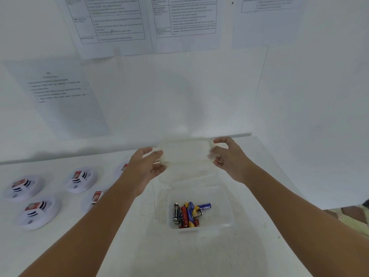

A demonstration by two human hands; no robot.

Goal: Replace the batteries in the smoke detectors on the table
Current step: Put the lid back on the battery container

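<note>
At far left we see three white smoke detectors: one (23,187) nearest the edge, one (39,213) below it, and one (81,179) closer to the hands. Two more are partly hidden by our left forearm: one (93,199) just beside the arm and one (122,168) behind the wrist. All five lie flat on the white table (139,246), well to the left of the grip, each showing a red-and-black label.

Our left hand (148,164) curls its thumb and fingers round the left end of a clear plastic lid (185,150). The lid is held at both ends, raised slightly off the table near the wall (179,96); motion blur softens its outline.

Directly below the held lid, towards us, sits the open clear container (223,208), resting on the table. Inside it lies a loose pile of batteries (188,214), black, red, blue and yellow, crossing one another at the container's left side.

Our right hand (225,156) grips the right end of the lid, fingers bent over its edge.

Above the grip, printed sheets (111,23) are fixed to the wall; their text is too blurred to read.
</note>
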